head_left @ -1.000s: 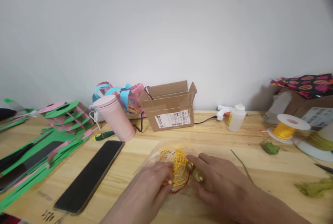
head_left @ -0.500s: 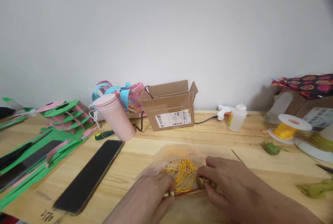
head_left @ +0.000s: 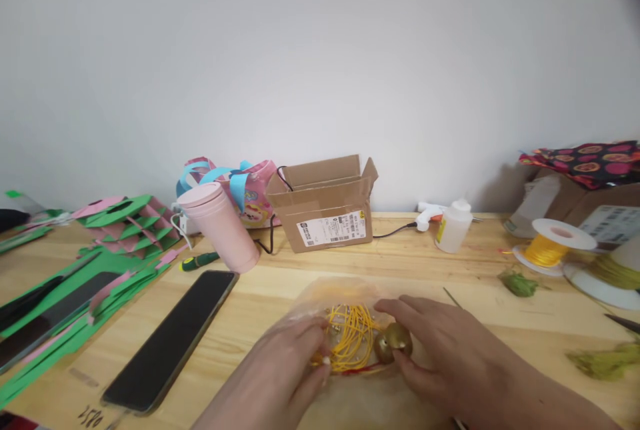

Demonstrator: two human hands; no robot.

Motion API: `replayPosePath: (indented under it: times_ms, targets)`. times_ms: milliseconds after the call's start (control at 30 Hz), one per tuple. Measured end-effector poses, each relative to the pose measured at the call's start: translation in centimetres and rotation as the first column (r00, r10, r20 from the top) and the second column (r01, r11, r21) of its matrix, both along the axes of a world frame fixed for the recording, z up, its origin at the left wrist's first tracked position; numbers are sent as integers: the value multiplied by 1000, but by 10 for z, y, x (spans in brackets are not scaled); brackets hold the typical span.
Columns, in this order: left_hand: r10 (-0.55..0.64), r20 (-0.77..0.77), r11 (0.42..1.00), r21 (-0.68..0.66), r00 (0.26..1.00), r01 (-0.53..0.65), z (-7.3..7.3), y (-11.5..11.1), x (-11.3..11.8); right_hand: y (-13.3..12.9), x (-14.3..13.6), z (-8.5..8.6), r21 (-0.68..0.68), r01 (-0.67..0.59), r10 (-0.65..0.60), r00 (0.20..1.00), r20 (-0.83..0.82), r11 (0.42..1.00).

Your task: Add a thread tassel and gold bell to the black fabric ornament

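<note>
Yellow cord [head_left: 354,340] in clear bag [head_left: 345,290], right hand [head_left: 433,337] grasping brass bells [head_left: 394,342], left hand [head_left: 293,353] seemingly pinching bag edge, table [head_left: 260,303] marked "2580"

One head-worn camera: looking forward and down over the wooden tabletop [head_left: 270,297], hands close below. Upper half: facing the pale wall [head_left: 320,70].

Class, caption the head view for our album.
Two hands work around yellow cord, brass-coloured bells at the right fingers.

Wooden tabletop [head_left: 265,300] | clear bag [head_left: 340,289] | black phone [head_left: 173,342] | pink tumbler [head_left: 223,230] | cardboard box [head_left: 325,213]
</note>
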State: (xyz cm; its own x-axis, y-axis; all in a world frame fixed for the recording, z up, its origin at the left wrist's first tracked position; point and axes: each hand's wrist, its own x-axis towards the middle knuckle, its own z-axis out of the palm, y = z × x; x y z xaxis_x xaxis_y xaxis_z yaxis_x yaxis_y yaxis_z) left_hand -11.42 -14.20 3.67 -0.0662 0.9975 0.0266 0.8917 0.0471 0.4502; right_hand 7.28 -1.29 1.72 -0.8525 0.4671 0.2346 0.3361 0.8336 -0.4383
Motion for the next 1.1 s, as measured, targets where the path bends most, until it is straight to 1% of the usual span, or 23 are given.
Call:
replayPosePath:
  times_ms: [67, 133, 233, 333, 467, 533, 567, 600, 633, 667, 700, 733, 767, 800, 833, 867, 900, 933, 967, 1033, 1100]
  targets:
    - [12, -32, 1000, 16, 999, -11, -2, 1, -3, 0, -1, 3, -9, -5, 4, 998, -68, 1000]
    - [40, -41, 999, 29, 998, -39, -1, 3, -5, 1, -2, 7, -57, -12, 5, 992, -123, 998]
    - [77, 11, 997, 27, 997, -77, 2, 8, -5, 1, -2, 14, -150, -28, -2, 980, -198, 988]
    - [113, 52, 992, 48, 992, -115, 4, 13, -4, 1, -1, 18, -197, -48, -14, 954, -299, 979]
    - [116, 38, 989, 90, 993, -119, 3, 17, -1, 0, 1, 19, -246, -40, -60, 921, -386, 968]
    - [112, 40, 989, 96, 993, -115, 2, 19, 1, 0, 3, 21, -328, -36, -101, 914, -393, 944]
    - [112, 53, 988, 98, 992, -116, 1, 20, 2, 1, 4, 22, -410, -51, -127, 910, -394, 911]
    - [110, 75, 988, 103, 991, -118, 1, 21, 3, 2, 5, 23, -517, -80, -155, 905, -396, 852]
    - [107, 107, 987, 107, 988, -118, 1, 22, 4, 4, 6, 24, -636, -121, -190, 897, -399, 762]
    - [107, 151, 987, 106, 983, -124, 0, 23, 5, 5, 8, 25, -745, -175, -232, 883, -408, 643]
    - [116, 211, 986, 95, 971, -139, 0, 25, 7, 7, 9, 26, -826, -237, -277, 865, -419, 511]
    - [129, 290, 985, 74, 948, -156, 1, 26, 8, 10, 10, 26, -874, -300, -317, 846, -429, 383]
    - [139, 387, 985, 42, 912, -168, 1, 27, 10, 11, 11, 26, -894, -355, -348, 830, -435, 273]
    - [147, 487, 986, 3, 861, -170, 2, 29, 13, 13, 12, 26, -897, -402, -368, 818, -443, 186]
    - [151, 579, 986, -36, 801, -160, 3, 30, 16, 15, 12, 26, -891, -438, -378, 810, -449, 119]
    - [157, 653, 986, -67, 741, -150, 4, 31, 19, 16, 13, 27, -884, -462, -380, 807, -452, 70]
    - [164, 708, 986, -90, 687, -143, 5, 32, 22, 16, 14, 27, -878, -477, -382, 805, -454, 38]
    - [180, 746, 983, -108, 642, -149, 6, 33, 25, 17, 14, 27, -873, -487, -385, 802, -457, 21]
    - [199, 775, 978, -122, 599, -166, 7, 33, 27, 17, 14, 27, -869, -494, -386, 799, -461, 15]
    - [212, 841, 975, -145, 497, -170, 7, 34, 30, 16, 15, 28, -868, -496, -384, 797, -466, 24]
    - [195, 902, 980, -163, 386, -114, 6, 34, 30, 16, 16, 29, -879, -474, -389, 801, -454, 50]
